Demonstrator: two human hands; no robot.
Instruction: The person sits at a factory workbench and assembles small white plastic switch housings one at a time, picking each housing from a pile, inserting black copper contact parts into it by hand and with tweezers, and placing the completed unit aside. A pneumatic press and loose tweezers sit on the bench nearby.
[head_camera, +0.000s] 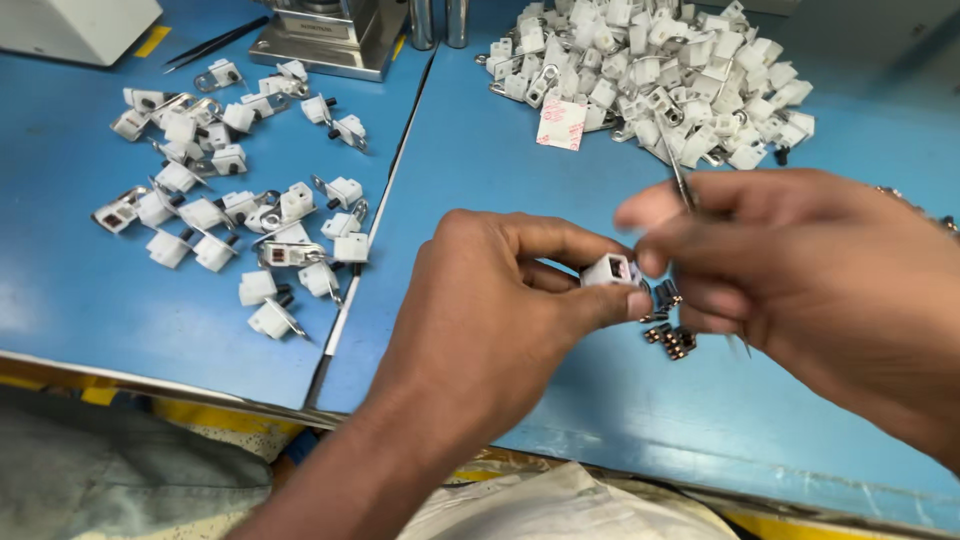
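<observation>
My left hand (480, 320): thumb and forefinger are pinched tight on a small white plastic housing (610, 270), lifted off the blue table (480, 150) with its open face turned toward my right hand.

My right hand (800, 270): fingers are drawn together around thin metal tweezers (682, 185); only a short length of the shaft shows above my knuckles, and the tips are hidden behind my fingers, so I cannot tell whether they carry anything.

White housing: it sits between my two hands, touching my left fingertips and just beside my right thumb; this is my landmark for the rest.

Small dark metal parts (668, 335): a little cluster lying on the table just below and to the right of the housing, partly under my right hand.

Big heap of white pieces (660, 70): far above the housing, a loose pile of white housings mixed with metal clips.

Pink-printed paper slip (561, 124): above the housing, leaning at the near edge of the heap.

Scattered white pieces with clips (230, 200): well to the left of the housing, spread out beyond the seam that splits the table top.

Metal press base (330, 35): up and to the left of the housing, at the far edge of the table.

Black tweezers (215, 42): further left than the press base, lying flat on the table.

White box (75, 25): farthest to the upper left of the housing, only its corner showing.
</observation>
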